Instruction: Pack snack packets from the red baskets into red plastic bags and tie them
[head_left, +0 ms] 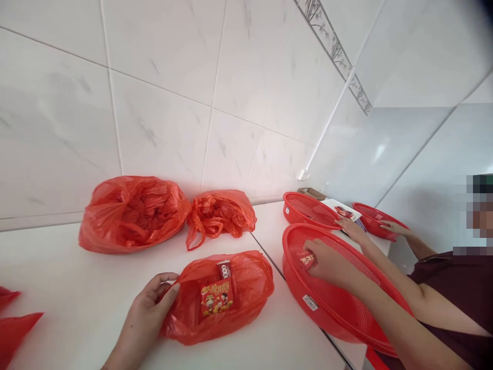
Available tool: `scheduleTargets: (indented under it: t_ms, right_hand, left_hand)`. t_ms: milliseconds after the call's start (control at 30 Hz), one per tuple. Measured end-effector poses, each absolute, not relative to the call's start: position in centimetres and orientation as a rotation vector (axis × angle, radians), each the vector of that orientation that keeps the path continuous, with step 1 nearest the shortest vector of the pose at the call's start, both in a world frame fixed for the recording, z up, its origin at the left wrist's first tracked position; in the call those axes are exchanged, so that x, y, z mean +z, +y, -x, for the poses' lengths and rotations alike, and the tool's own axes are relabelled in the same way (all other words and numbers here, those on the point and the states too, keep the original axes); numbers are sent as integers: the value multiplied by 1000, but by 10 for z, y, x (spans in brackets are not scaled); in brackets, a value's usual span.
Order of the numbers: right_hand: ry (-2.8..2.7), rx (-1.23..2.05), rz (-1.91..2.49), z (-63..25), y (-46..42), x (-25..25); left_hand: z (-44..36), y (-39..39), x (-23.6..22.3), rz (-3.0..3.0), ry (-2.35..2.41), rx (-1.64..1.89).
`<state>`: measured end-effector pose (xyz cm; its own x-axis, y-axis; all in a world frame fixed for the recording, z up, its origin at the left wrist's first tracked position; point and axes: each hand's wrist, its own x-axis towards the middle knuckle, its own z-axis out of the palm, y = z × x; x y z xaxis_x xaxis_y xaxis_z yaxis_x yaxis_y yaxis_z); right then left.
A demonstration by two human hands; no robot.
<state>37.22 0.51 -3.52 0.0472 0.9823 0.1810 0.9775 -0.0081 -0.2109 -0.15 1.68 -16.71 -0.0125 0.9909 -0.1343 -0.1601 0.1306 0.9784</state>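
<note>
My left hand (148, 311) pinches the near left rim of a thin red plastic bag (252, 290), which lies spread open on the white table. Inside the bag are a red snack packet with yellow lettering and cartoon figures (216, 298) and a smaller dark-red packet (224, 270). My right hand (323, 264) is over the near red plastic basket (287, 244), to the right of the bag. Its fingers are closed on a small red packet with pale yellow lettering (306, 259). The lower part of that basket's inside is partly hidden by my forearm.
A large red bag (133, 216) and a smaller heap of red bags (223, 210) sit against the tiled wall. More red plastic (17, 331) shows at left. At right, a co-worker's hands (352, 229) touch another red basket (308, 208) and a farther basket (373, 213).
</note>
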Motion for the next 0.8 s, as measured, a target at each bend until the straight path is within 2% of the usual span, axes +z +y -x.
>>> scheduleTargets:
  t_ms: [133,367,433,567,800]
  right_hand:
    - [-2214,156,1772,-315,2,-25]
    - [-2445,553,1597,-253,13,-65]
    - [-2283,574,1624,-253,19,-75]
    - [-1829,361,1721,-262,32,-106]
    - [-1300,568,1720,-268,27,-157]
  left_hand:
    - [1,15,-166,-1000,1149,1229]
    - [2,15,-169,-1037,1141,1286]
    - [2,15,-170,-1067,1143,1290]
    - [3,15,-171,-1126,1130,1285]
    - [7,12,-170,-1282,1257,1308]
